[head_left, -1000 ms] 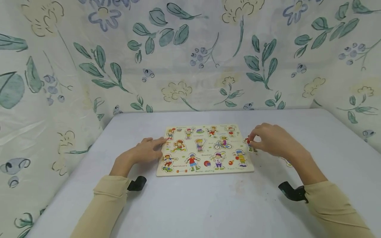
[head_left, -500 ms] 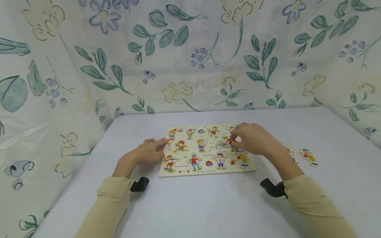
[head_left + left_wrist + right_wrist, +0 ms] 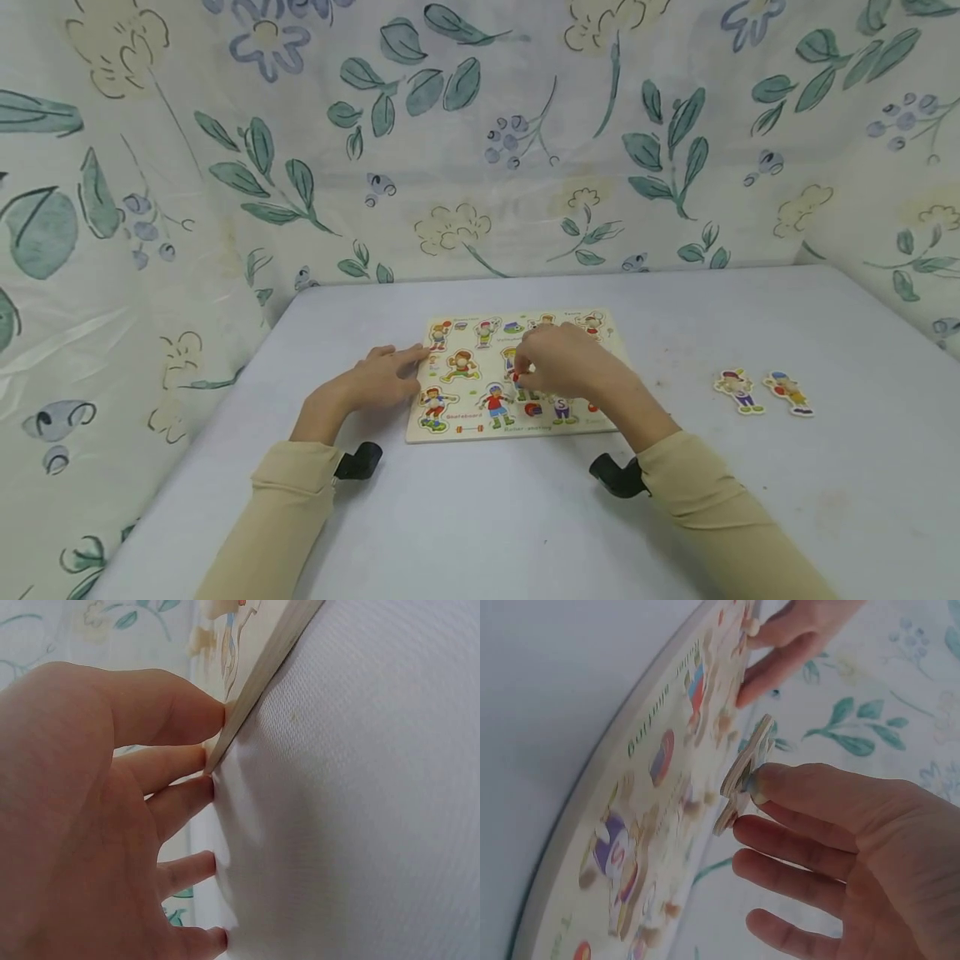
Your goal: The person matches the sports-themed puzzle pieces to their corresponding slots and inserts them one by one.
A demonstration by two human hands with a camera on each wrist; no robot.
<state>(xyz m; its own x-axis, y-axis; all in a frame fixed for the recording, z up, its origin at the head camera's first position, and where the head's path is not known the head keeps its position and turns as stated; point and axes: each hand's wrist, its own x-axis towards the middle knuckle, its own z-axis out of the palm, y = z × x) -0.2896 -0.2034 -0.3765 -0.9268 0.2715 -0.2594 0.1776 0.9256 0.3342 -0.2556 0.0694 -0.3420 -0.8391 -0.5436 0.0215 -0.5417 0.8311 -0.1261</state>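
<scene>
My right hand (image 3: 566, 360) pinches a wooden puzzle piece (image 3: 744, 763) between thumb and fingertips, over the middle of the puzzle board. In the right wrist view the piece shows edge-on and clear of the board. The flat, cream-coloured puzzle board (image 3: 468, 428) lies on the table, covered with figures of children doing sports. Small round knobs stick up from some figures in the right wrist view. At the board's left edge my left hand (image 3: 367, 385) rests with spread, extended fingers. Its thumb touches the board's side in the left wrist view, and the lower fingertips are on the tabletop.
Two loose figure pieces lie right of the board: one in a purple outfit (image 3: 738, 392), one in yellow and blue (image 3: 789, 393). The white table (image 3: 480, 517) meets a floral curtain (image 3: 465, 150) behind and at the sides. Each wrist carries a black camera.
My right hand has carried the puzzle piece leftward from beside the board's right edge to over its middle, uncovering the two loose pieces. The left hand has stayed at the left edge.
</scene>
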